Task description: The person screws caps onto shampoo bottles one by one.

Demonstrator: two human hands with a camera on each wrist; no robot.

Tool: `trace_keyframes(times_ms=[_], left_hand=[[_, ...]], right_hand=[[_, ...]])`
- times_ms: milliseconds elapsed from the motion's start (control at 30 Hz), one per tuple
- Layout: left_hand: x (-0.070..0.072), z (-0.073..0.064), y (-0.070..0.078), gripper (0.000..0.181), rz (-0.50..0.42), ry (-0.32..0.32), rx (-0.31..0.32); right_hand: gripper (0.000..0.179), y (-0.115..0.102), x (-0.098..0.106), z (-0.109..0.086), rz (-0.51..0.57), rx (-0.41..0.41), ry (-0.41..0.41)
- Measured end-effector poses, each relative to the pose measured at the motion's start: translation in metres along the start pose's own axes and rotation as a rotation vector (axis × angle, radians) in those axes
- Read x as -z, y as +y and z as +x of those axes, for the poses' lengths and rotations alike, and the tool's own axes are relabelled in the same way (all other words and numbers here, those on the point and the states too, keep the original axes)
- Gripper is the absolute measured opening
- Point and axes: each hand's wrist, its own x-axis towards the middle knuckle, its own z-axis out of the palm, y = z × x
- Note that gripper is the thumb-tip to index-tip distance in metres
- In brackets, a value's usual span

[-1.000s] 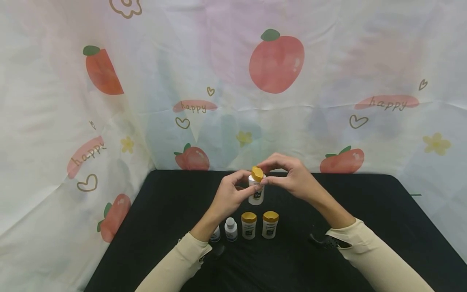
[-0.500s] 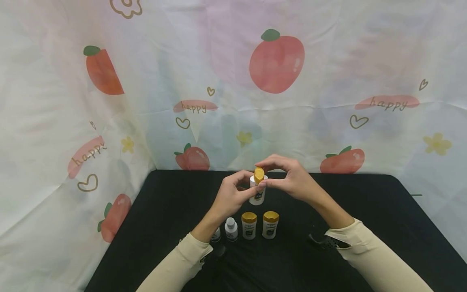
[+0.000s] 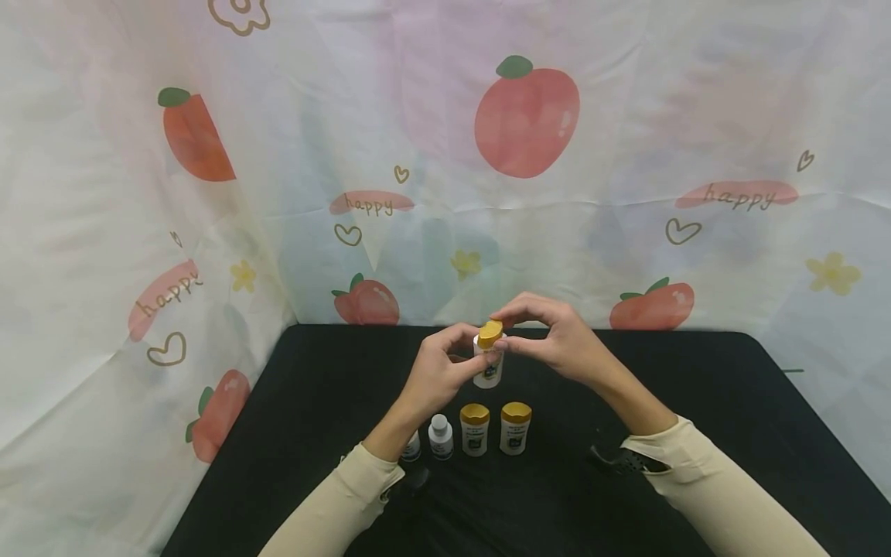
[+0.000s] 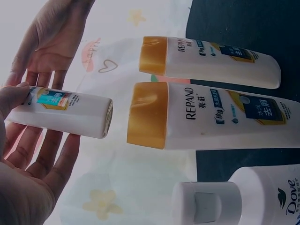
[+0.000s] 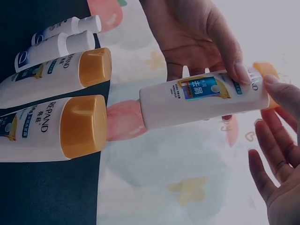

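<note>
My left hand (image 3: 438, 370) grips the white body of a shampoo bottle (image 3: 487, 373) with a gold cap, held above the table's far part. Thumb and fingers lie on opposite sides of the body. My right hand (image 3: 553, 333) pinches the gold cap (image 5: 266, 77) between thumb and fingers, and the cap sits turned at an angle to the body. In the right wrist view the bottle's blue and gold label (image 5: 201, 90) faces the camera. The left wrist view shows the bottle's base end (image 4: 107, 118); its cap is out of sight there.
Two matching shampoo bottles, one left (image 3: 475, 432) and one right (image 3: 515, 430), stand upright on the black table (image 3: 599, 510) nearer the person. Left of them are two smaller white-capped bottles, one in full sight (image 3: 441, 439), the other (image 3: 411, 447) partly behind the left forearm. A printed curtain (image 3: 445, 255) hangs behind.
The gold cap has turned in my right fingers, its angle differing from frame to frame. The bottle shifted slightly right, then back left. The standing bottles stay where they were.
</note>
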Motion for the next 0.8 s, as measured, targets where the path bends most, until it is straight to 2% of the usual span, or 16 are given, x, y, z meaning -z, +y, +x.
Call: trace_keyframes(times_ms=[200, 433, 667, 800], left_hand=[[0.001, 0.000, 0.000, 0.023, -0.002, 0.000, 0.013], [-0.001, 0.000, -0.001, 0.022, 0.005, 0.023, -0.005], [-0.005, 0.000, 0.000, 0.020, 0.013, 0.056, -0.004], [-0.007, 0.000, 0.002, 0.021, 0.004, 0.059, 0.000]], right_hand=[[0.029, -0.022, 0.002, 0.004, -0.002, -0.022, 0.007], [0.025, -0.026, -0.002, 0.004, -0.010, -0.089, 0.025], [0.030, 0.011, -0.009, -0.001, -0.007, -0.052, 0.052], [0.029, 0.009, -0.009, -0.001, -0.002, -0.063, 0.049]])
